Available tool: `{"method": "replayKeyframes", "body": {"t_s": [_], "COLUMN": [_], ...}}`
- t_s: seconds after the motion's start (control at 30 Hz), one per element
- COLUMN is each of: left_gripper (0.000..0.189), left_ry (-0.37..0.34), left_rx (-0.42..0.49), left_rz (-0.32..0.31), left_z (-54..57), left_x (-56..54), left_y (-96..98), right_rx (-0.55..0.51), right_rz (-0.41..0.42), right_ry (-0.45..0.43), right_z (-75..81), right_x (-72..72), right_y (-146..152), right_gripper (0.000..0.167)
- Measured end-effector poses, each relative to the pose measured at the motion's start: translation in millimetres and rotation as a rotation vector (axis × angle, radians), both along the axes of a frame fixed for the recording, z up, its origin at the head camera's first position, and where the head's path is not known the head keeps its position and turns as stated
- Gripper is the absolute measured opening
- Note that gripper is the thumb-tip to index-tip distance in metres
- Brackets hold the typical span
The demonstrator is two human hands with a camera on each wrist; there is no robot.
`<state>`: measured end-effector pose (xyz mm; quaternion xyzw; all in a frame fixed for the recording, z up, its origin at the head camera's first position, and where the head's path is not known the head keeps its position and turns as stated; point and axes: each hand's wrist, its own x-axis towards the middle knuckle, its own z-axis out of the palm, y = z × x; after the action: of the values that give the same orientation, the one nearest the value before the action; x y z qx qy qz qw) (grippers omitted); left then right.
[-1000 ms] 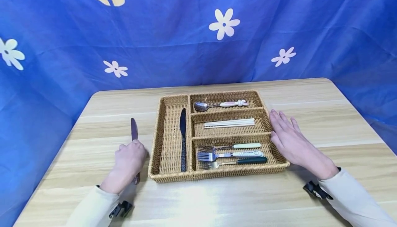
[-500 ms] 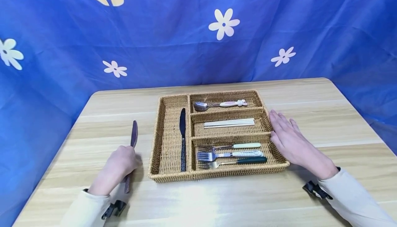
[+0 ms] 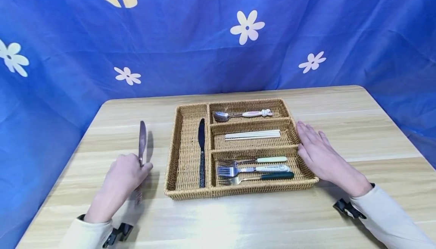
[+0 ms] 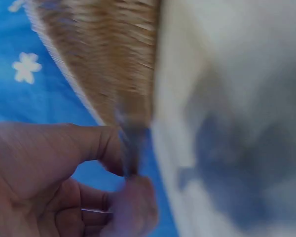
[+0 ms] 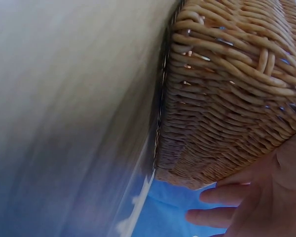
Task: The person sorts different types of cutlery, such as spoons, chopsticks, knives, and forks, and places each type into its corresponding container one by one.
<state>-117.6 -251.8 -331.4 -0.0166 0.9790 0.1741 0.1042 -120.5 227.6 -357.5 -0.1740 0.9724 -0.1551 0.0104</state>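
Observation:
My left hand (image 3: 123, 177) pinches a dark table knife (image 3: 142, 137) between thumb and fingers, left of the basket, its blade pointing away and its shadow on the table beside it. In the left wrist view the knife (image 4: 130, 143) is blurred, with thumb and fingertips on it. The wicker cutlery basket (image 3: 170, 158) has several compartments. A second table knife (image 3: 201, 154) lies in its long left compartment. With fingers extended, my right hand (image 3: 318, 152) rests along the basket's right wall; the right wrist view shows the fingers beside the woven side (image 5: 227, 98).
Inside the basket lie a spoon (image 3: 252, 114) at the back, white chopsticks (image 3: 252, 134) in the middle and several forks (image 3: 270, 168) at the front. The basket stands on a light wooden table (image 3: 252, 218). Behind hangs a blue flowered cloth (image 3: 190, 52).
My left hand has lifted the knife off the table and moved it left, toward the front left. The right hand and the basket have stayed put.

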Motion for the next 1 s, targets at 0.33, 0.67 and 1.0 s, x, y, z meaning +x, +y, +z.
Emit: {"method": "replayKeyframes", "body": {"t_s": [0.33,0.67,1.0], "left_gripper": [0.042,0.031,0.024], "left_ry": [0.152,0.189,0.266], "left_rx": [-0.030,-0.274,-0.606], "left_rz": [-0.121,-0.268,-0.163], "left_z": [28.2,21.7,-25.2], "left_x": [-0.1,-15.8,-22.0], "left_y": [48.1,92.6,136.5], "right_rx": [-0.008,-0.002,0.000], "right_rz": [-0.006,-0.003,-0.006], "right_ry": [-0.016,-0.014,-0.015], "right_z": [-0.3,0.1,-0.9], "right_x": [0.1,-0.3,-0.1], "right_y": [0,0,0], "right_gripper": [0.061,0.061,0.061]}}
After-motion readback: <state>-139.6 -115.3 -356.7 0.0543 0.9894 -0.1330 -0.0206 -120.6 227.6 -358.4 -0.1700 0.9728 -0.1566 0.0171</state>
